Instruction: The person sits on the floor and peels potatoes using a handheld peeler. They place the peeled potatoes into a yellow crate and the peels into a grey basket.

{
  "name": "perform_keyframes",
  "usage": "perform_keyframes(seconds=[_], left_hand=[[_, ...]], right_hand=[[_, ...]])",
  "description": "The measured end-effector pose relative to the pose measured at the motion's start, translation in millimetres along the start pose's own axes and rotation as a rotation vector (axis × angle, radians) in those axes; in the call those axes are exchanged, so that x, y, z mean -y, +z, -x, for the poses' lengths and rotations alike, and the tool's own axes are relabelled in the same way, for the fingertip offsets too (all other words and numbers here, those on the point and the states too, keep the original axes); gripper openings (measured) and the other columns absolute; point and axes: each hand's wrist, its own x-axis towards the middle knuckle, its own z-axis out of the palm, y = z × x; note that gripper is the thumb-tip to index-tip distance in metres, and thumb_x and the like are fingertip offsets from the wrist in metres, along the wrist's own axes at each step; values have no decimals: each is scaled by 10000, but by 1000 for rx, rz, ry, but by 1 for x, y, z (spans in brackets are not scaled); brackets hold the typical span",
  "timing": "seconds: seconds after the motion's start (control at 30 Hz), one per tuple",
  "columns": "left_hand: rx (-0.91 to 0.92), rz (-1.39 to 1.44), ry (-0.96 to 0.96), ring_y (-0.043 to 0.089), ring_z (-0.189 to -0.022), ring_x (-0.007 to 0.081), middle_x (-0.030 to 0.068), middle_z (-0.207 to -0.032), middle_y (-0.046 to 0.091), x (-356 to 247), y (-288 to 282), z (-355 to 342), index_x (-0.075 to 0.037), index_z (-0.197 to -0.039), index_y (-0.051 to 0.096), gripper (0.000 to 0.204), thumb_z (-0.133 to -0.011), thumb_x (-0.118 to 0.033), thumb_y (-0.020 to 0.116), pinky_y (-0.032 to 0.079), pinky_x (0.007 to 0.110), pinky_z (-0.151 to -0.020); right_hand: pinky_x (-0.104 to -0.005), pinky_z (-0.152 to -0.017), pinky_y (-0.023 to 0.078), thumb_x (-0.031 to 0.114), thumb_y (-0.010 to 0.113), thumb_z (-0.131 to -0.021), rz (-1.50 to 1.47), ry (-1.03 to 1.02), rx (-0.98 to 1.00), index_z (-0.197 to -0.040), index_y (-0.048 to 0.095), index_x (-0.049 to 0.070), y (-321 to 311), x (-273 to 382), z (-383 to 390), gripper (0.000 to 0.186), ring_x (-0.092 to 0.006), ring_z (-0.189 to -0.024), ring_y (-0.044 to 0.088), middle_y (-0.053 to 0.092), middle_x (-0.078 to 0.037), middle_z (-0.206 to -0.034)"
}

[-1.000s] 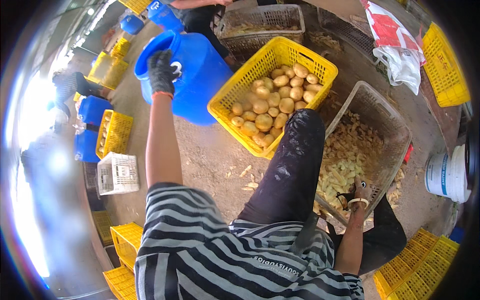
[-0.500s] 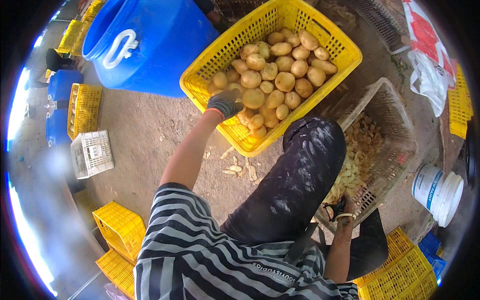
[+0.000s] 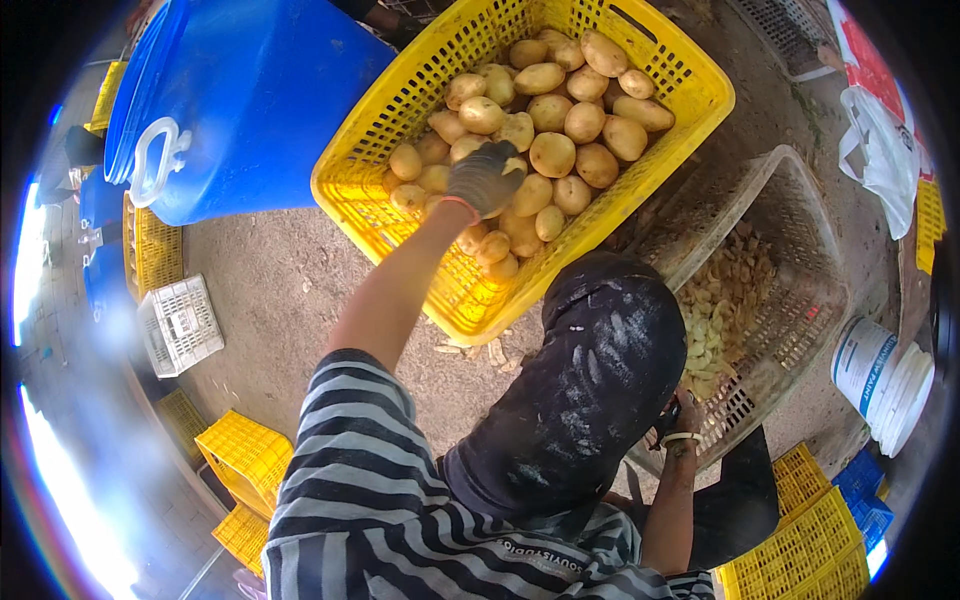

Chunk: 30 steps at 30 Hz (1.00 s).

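Many potatoes lie in a yellow plastic crate in front of me. My left hand, in a grey glove with an orange cuff, reaches in among them. Its fingers curl round a potato, of which only a pale part shows. Low beside my right knee, my right hand is closed round a small black hand tool. My leg partly hides that tool, so its kind is unclear. Just beyond the right hand, a worn translucent crate holds a heap of peelings.
A big blue barrel with a white handle stands left of the yellow crate. A white bucket sits at the right. Stacked yellow crates and a white basket are at left. Loose peelings lie on the floor.
My left hand has moved right and deeper over the potatoes. The right hand has shifted little and is now more hidden by my knee. The whole view has tilted slightly.
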Motion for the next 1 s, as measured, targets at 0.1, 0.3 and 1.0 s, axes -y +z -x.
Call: perform_keyframes(seconds=[0.1, 0.3, 1.0], left_hand=[[-61, 80, -139, 539, -1110, 337, 242, -1218, 517, -28, 35, -27, -57, -1325, 425, 717, -789, -492, 620, 438, 408, -926], [55, -23, -386, 400, -1257, 411, 301, -1385, 329, -77, 42, -55, -49, -1442, 194, 1035, -710, -621, 649, 371, 455, -1020], [-6, 199, -509, 517, -1124, 377, 267, -1294, 406, -88, 40, -53, -79, -1379, 330, 939, -656, -534, 720, 448, 429, -920]], right_hand=[[-284, -434, 435, 152, 668, -809, -23, 3, -37, -713, 576, 32, 2, 3, -1, 178, -178, -460, 547, 584, -85, -596], [-278, -417, 428, 170, 661, -823, 8, -17, -82, -762, 569, 42, 1, 4, 0, 169, -166, -456, 546, 569, -69, -584], [-281, -421, 439, 149, 677, -793, 79, -78, -21, -817, 559, 11, 32, 3, 7, 183, -169, -446, 550, 580, -77, -603]])
